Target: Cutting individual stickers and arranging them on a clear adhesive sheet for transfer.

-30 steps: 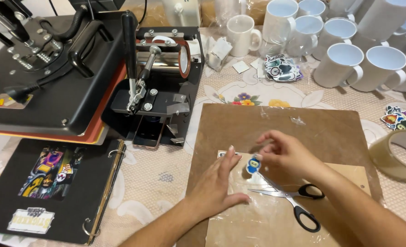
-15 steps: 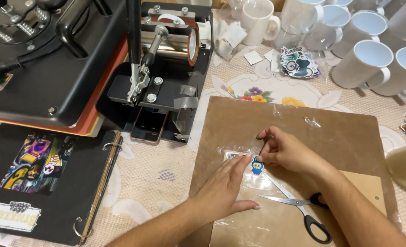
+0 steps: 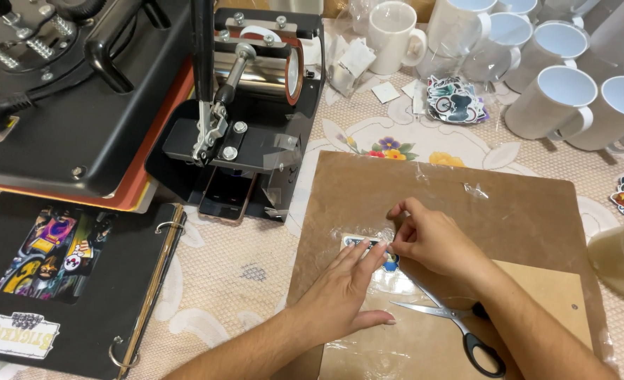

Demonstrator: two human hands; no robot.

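Both hands have drifted lower on the brown board (image 3: 509, 204) — the left hand (image 3: 344, 292) now lies flat, pinning a small sticker (image 3: 368, 246), its long axis crosswise. Right hand (image 3: 428, 239), nearer its right end, pinches the clear film (image 3: 389, 278) there; scissors (image 3: 460, 327) lie just beside.
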